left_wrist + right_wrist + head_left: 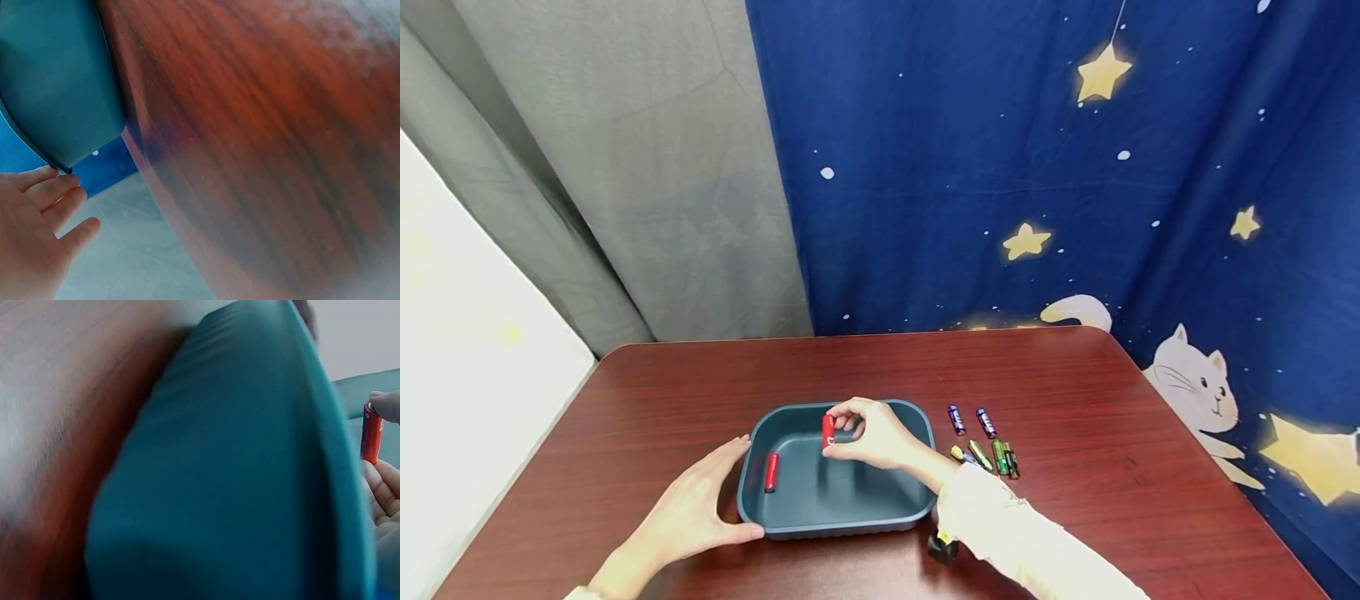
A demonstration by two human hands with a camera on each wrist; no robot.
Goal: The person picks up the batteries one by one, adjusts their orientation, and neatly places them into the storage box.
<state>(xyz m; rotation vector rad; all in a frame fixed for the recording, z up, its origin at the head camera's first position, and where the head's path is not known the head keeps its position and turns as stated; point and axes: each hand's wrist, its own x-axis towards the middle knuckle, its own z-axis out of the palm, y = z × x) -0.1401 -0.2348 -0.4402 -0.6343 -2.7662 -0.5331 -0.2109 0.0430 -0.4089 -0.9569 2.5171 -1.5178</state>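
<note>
A dark teal tray [850, 504] with raised walls stands on the table. One red battery [772, 472] lies inside it near the left wall. Over the tray's middle, my right hand [874, 435] pinches a second red battery [828, 432] by its two ends between thumb and fingers; the right wrist view shows this red battery [372, 434] held the same way. My left hand [694, 502] is at the tray's left side, thumb spread from the straight fingers, touching the rim. In the left wrist view the left hand's fingers [55, 199] meet the rim's corner.
Right of the tray lie two blue batteries [957, 420] and, closer, several green and yellow ones [999, 457]. A small black object [942, 547] sits under my right forearm by the tray's front right corner. The reddish wooden table [1075, 392] ends at curtains behind.
</note>
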